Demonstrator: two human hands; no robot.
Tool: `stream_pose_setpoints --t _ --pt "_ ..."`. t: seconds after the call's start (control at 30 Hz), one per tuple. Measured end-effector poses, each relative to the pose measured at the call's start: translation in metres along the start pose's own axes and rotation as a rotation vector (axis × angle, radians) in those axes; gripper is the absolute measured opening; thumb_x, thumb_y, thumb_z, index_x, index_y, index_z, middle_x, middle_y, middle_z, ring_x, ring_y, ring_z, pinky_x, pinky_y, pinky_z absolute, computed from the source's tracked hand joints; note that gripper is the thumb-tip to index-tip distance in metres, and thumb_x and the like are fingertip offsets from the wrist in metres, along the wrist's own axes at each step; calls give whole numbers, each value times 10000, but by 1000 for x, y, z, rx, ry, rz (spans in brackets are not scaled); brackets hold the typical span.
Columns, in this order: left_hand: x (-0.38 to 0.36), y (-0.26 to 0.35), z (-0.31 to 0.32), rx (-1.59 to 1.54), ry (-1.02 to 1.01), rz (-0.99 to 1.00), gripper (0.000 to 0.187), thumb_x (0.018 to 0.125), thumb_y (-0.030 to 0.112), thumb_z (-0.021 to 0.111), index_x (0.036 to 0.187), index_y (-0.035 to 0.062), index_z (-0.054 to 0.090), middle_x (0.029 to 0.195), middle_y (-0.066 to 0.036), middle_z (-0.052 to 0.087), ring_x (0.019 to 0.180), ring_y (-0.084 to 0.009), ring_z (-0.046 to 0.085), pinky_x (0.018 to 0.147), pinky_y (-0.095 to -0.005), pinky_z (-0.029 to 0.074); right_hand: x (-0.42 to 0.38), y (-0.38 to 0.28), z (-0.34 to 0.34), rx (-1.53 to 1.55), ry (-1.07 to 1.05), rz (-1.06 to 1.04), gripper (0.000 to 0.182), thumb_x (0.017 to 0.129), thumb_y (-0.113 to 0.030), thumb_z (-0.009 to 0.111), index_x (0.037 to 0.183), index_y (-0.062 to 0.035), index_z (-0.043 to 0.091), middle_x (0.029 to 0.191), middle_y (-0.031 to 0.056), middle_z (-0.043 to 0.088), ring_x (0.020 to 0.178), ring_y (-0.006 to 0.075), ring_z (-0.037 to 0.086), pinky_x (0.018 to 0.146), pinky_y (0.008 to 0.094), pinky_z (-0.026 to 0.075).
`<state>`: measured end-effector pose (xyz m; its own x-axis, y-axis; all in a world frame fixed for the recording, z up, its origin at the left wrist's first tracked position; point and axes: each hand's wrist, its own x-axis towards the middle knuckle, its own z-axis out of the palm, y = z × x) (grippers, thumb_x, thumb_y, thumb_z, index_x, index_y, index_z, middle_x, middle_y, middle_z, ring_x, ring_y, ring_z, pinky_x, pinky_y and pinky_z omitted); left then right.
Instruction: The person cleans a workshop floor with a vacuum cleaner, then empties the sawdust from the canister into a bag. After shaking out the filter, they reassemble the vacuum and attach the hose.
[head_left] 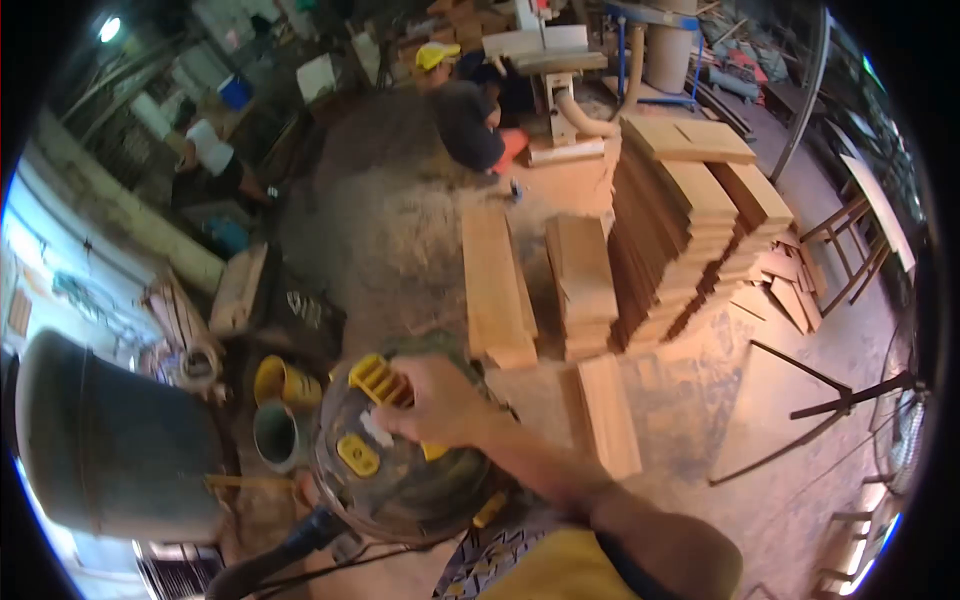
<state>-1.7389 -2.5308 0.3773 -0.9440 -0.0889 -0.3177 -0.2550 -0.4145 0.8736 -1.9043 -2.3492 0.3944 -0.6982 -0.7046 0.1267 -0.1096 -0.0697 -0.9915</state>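
A round dark machine, like a shop vacuum (pixel 400 500), stands at the lower middle, with yellow parts on its dusty top and a dark hose (pixel 250 572) at its lower left. My right hand (pixel 435 400) is on top of it, fingers wrapped round the yellow ribbed handle (pixel 378 380). The forearm reaches in from the lower right. My left hand is not in view.
Stacked wooden boards (pixel 650 240) rise ahead and right. A black metal stand (pixel 848 398) is at right. Buckets (pixel 277 436) and a large barrel (pixel 120 440) are at left. One person (pixel 465 120) crouches by a machine; another (pixel 210 150) is further left.
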Motion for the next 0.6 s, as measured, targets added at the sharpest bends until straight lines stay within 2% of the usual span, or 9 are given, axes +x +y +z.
stream_pose_setpoints --t 0.17,0.33,0.5,0.6 --pt "46 104 -115 -63 90 63 725 903 410 569 1374 -68 295 1029 -242 619 694 -305 668 579 -372 571 176 12 7 -119 92 38 299 672 -254 686 796 10 621 779 182 663 750 337 653 696 404 507" --pt "97 171 -224 -165 177 181 741 905 412 564 1393 -68 281 1040 -246 618 698 -307 670 580 -372 573 325 34 5 -136 196 28 299 668 -259 697 788 5 626 741 180 658 721 332 654 674 396 506" --pt "189 240 -346 -228 159 232 757 907 413 560 1412 -68 267 1051 -249 616 702 -309 672 580 -373 575 486 76 1 -244 357 14 290 668 -256 704 791 0 647 731 161 663 697 315 654 663 386 504" --pt "274 297 -419 -256 66 215 766 908 414 557 1423 -68 259 1057 -251 615 705 -311 673 580 -373 577 581 84 4 -345 466 149 300 665 -255 714 807 3 653 740 164 664 698 311 658 658 385 504"
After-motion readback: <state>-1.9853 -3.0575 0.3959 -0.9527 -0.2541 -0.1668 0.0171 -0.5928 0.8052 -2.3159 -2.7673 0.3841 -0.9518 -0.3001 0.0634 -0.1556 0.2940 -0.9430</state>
